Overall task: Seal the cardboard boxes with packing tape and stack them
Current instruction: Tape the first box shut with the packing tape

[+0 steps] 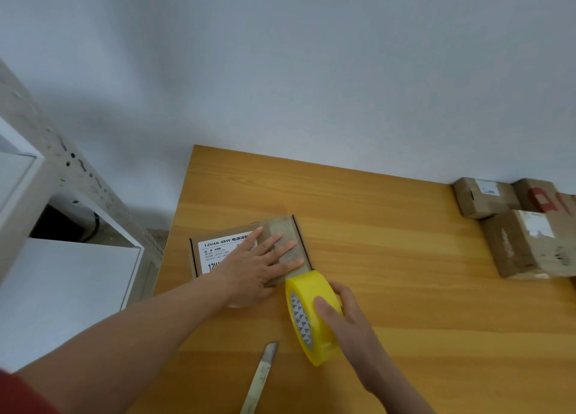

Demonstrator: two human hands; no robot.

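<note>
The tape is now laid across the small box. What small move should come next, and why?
Probably the right hand should draw the tape roll a little further, down over the near edge of the box. The left hand presses flat on the strip, the roll sits at that edge with the tape uncut, and the knife lies close by.

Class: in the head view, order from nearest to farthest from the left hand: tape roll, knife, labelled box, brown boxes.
1. labelled box, under the left hand
2. tape roll, just right
3. knife, table front
4. brown boxes, far right
</note>
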